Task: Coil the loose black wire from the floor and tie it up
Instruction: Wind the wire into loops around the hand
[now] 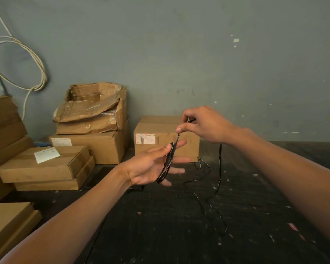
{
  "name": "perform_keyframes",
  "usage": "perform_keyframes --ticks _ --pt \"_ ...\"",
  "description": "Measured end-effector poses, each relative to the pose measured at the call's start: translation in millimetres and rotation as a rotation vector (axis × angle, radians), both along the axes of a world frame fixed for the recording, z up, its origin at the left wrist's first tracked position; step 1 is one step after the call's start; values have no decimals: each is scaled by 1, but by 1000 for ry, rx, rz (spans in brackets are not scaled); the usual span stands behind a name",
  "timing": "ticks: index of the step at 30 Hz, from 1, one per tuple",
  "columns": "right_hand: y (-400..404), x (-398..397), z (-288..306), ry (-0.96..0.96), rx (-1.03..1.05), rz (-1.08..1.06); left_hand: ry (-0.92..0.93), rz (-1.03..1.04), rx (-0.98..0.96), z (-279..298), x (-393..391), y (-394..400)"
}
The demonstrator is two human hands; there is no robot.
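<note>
Several turns of thin black wire [167, 164] are wound around the fingers of my left hand [152, 166], which is held palm up with its thumb pressing the coil. My right hand [202, 124] is raised just above it, pinching the wire between thumb and forefinger. From that pinch a taut strand runs down to the coil. The loose remainder of the wire [218, 187] hangs from under my right hand and trails in loops over the dark floor [179, 225].
A sealed cardboard box [152, 130] stands by the grey wall behind my hands. More boxes are stacked at the left [46, 166], one torn open [95, 107]. A white cable coil [17, 61] hangs on the wall at upper left.
</note>
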State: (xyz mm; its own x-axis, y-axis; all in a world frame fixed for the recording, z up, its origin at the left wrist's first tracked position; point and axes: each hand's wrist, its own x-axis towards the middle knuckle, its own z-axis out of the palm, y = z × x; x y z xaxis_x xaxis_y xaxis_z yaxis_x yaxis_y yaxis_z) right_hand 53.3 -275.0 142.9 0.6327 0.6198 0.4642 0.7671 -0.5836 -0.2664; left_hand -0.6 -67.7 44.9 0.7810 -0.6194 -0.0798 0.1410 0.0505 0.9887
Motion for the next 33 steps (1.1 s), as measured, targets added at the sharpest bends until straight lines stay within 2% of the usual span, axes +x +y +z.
perform_keyframes --ticks 4,11,16,19,21,24,33 --pt "-9 5 -7 43 46 37 35 -86 -40 7 -11 -5" --pt "-19 11 -21 208 278 109 74 -309 -190 17 -25 -17" --pt "-7 2 -53 421 471 167 -42 -321 -337 39 -27 -23" --pt "11 -13 -81 685 599 254 -97 -248 -391 56 -23 -22" --pt "22 -26 -103 705 510 222 -136 -175 -431 68 -18 -17" --pt "38 -48 -129 542 216 222 -192 5 -459 81 -9 -2" --pt "48 -78 -114 397 27 295 -184 356 -462 62 9 38"
